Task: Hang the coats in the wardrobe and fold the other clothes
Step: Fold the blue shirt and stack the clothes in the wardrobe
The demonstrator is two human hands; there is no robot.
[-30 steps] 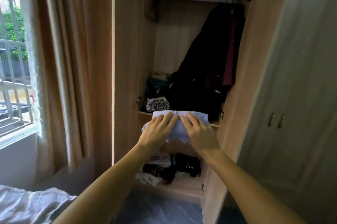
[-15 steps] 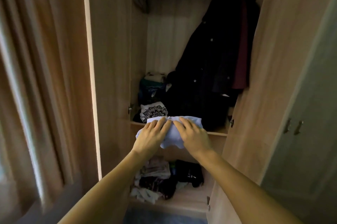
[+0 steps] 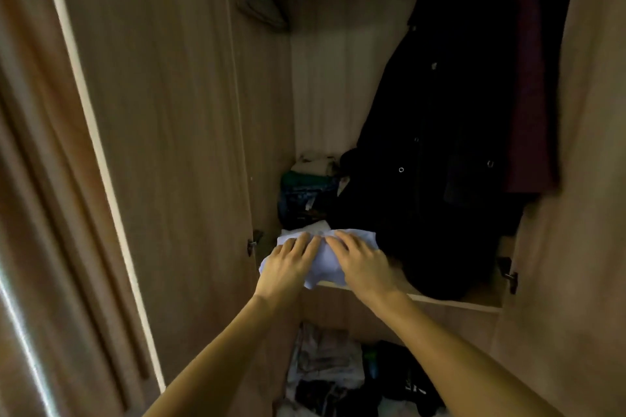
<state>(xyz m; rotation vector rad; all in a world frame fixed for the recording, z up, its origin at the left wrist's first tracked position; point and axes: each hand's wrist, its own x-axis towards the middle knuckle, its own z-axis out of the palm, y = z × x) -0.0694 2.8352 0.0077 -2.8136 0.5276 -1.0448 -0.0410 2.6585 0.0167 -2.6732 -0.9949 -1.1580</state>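
Inside the open wardrobe (image 3: 325,94) a dark coat (image 3: 423,162) hangs at right. Beside it, on the shelf (image 3: 457,302) edge, lies a pale folded garment (image 3: 327,262). The left hand (image 3: 288,264) and right hand (image 3: 362,260) press flat on it, fingers spread, probably to keep the fold while sliding it in.

Brown curtain (image 3: 30,179) along the left edge of a dim room
The curtain hangs in long vertical folds, blurred, with a thin bright streak of light (image 3: 20,332) running down its lower left side. High up and well to its right, a greyish empty hanger (image 3: 262,8) hangs at a slant
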